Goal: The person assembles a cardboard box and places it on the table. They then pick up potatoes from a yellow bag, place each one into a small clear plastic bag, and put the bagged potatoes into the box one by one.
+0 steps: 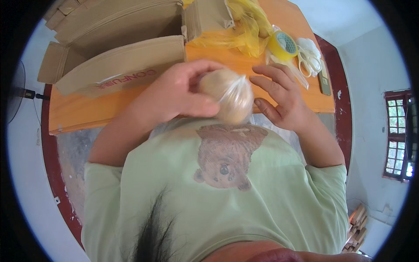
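Observation:
My left hand grips a round, pale yellowish item wrapped in clear plastic, close to my body at the table's near edge. The plastic is gathered at the item's upper right; what is inside cannot be told. To its right, my right hand is raised with fingers spread and nothing in it. Beyond that hand lie a roll of yellow tape and white-handled scissors, beside a crumpled white plastic bundle.
An open cardboard box stands on the orange table at the left. Yellow plastic bags with round items in them lie at the back. A flat greenish object rests near the table's right edge. A fan is at far left.

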`<move>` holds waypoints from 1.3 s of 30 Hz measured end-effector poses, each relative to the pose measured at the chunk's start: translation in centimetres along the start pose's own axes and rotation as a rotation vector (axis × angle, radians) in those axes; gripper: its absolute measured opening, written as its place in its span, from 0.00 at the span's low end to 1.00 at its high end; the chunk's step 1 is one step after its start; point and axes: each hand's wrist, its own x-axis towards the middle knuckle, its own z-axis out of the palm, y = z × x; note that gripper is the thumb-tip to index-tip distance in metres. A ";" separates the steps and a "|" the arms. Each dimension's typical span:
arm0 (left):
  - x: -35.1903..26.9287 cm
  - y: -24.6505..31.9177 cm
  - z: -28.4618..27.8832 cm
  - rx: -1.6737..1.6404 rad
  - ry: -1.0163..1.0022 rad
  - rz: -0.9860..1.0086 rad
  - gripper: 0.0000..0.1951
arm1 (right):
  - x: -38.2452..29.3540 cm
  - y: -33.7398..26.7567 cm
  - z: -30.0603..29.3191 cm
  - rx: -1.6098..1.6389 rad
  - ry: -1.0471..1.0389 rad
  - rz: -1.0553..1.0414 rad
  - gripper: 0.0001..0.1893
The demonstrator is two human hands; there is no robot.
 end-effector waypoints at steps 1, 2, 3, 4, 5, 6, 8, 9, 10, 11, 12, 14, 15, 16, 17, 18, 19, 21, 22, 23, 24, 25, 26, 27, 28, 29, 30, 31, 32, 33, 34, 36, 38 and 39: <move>-1.4 0.8 -0.8 0.053 -0.022 0.123 0.33 | 0.5 -0.2 -0.1 0.006 0.025 -0.030 0.22; -2.8 1.3 -1.8 0.107 -0.045 0.244 0.33 | 1.1 -0.4 -0.1 -0.036 0.069 -0.083 0.22; -4.2 2.0 -2.8 0.156 -0.068 0.366 0.34 | 1.8 -0.7 -0.1 -0.078 0.108 -0.136 0.22; -5.2 4.0 -3.5 0.194 -0.046 0.355 0.35 | 2.4 -1.0 -0.2 -0.126 0.146 -0.176 0.22; -6.1 6.0 -3.8 0.234 -0.009 0.344 0.36 | 2.9 -0.7 -0.2 -0.142 0.183 -0.233 0.22; -6.9 6.6 -5.6 0.427 0.131 0.431 0.36 | 3.7 -0.8 -0.1 -0.179 0.209 -0.281 0.22; -7.3 9.3 -7.7 0.665 0.289 0.402 0.35 | 5.8 -0.9 0.2 -0.205 0.265 -0.358 0.22; -7.4 11.4 -8.5 0.702 0.288 0.304 0.34 | 7.2 -1.2 0.4 -0.217 0.289 -0.382 0.22; -7.6 13.0 -9.0 0.745 0.301 0.195 0.33 | 8.4 -1.1 0.8 -0.212 0.306 -0.411 0.22; -7.7 13.9 -9.2 0.804 0.352 0.117 0.32 | 9.8 -1.0 1.2 -0.209 0.323 -0.441 0.22; -6.4 14.1 -10.0 0.846 0.359 0.058 0.30 | 10.5 -0.8 1.5 -0.242 0.302 -0.443 0.23; -5.2 14.3 -9.2 0.909 0.452 -0.089 0.27 | 12.2 -1.0 2.2 -0.230 0.252 -0.409 0.24; -5.1 14.3 -9.6 1.014 0.468 -0.157 0.26 | 12.9 -1.6 2.4 -0.210 0.210 -0.356 0.24; -4.9 14.3 -10.1 1.117 0.482 -0.227 0.26 | 13.4 -1.5 2.8 -0.200 0.177 -0.329 0.24; -4.7 14.3 -10.5 1.221 0.493 -0.298 0.25 | 13.8 -1.5 3.0 -0.192 0.144 -0.301 0.24; -4.3 14.1 -10.1 1.320 0.474 -0.343 0.23 | 13.8 -0.9 3.6 -0.195 0.120 -0.297 0.24; -3.9 13.8 -10.2 1.355 0.456 -0.383 0.22 | 13.8 -0.4 4.0 -0.200 0.096 -0.292 0.24; -3.5 12.7 -10.6 1.423 0.431 -0.478 0.21 | 13.5 0.5 4.6 -0.181 0.079 -0.339 0.24; -3.7 12.3 -10.8 1.443 0.435 -0.429 0.21 | 13.5 0.8 4.9 -0.164 0.073 -0.367 0.24; -3.3 12.5 -11.1 1.406 0.361 -0.544 0.21 | 13.5 1.1 5.2 -0.168 0.102 -0.383 0.21; -2.4 12.8 -11.6 1.365 0.282 -0.657 0.22 | 13.6 1.2 5.5 -0.172 0.131 -0.394 0.19; -1.6 13.0 -12.0 1.319 0.203 -0.768 0.22 | 13.6 1.3 5.7 -0.170 0.152 -0.401 0.18; -1.2 12.8 -12.3 1.366 0.153 -0.793 0.22 | 13.5 1.5 5.9 -0.165 0.171 -0.407 0.18; -0.6 12.3 -12.8 1.414 0.098 -0.815 0.23 | 13.3 1.7 6.1 -0.158 0.181 -0.408 0.19; -0.2 11.8 -13.1 1.461 0.040 -0.837 0.24 | 13.3 1.8 6.2 -0.152 0.185 -0.404 0.19; 0.1 11.4 -13.3 1.454 0.008 -0.845 0.24 | 13.3 1.8 6.4 -0.142 0.190 -0.402 0.19; 0.3 11.1 -13.3 1.449 -0.024 -0.848 0.24 | 13.3 1.6 6.2 -0.138 0.189 -0.395 0.18; 0.6 10.7 -13.2 1.443 -0.056 -0.851 0.24 | 13.3 1.6 6.2 -0.131 0.188 -0.391 0.18; 1.0 10.4 -13.2 1.448 -0.119 -0.876 0.24 | 13.2 1.5 6.2 -0.121 0.189 -0.388 0.17; 1.7 9.9 -13.2 1.450 -0.184 -0.891 0.23 | 13.2 1.6 6.2 -0.116 0.183 -0.387 0.17; 2.3 9.4 -13.3 1.450 -0.250 -0.906 0.23 | 13.2 1.7 6.3 -0.112 0.181 -0.383 0.16; 3.5 8.4 -13.6 1.486 -0.344 -0.939 0.22 | 13.2 1.7 6.3 -0.103 0.183 -0.369 0.15; 4.0 7.8 -13.7 1.438 -0.332 -0.964 0.22 | 13.3 1.7 6.4 -0.091 0.174 -0.358 0.15; 4.1 7.6 -13.7 1.377 -0.276 -0.966 0.22 | 13.3 1.7 6.2 -0.089 0.160 -0.353 0.15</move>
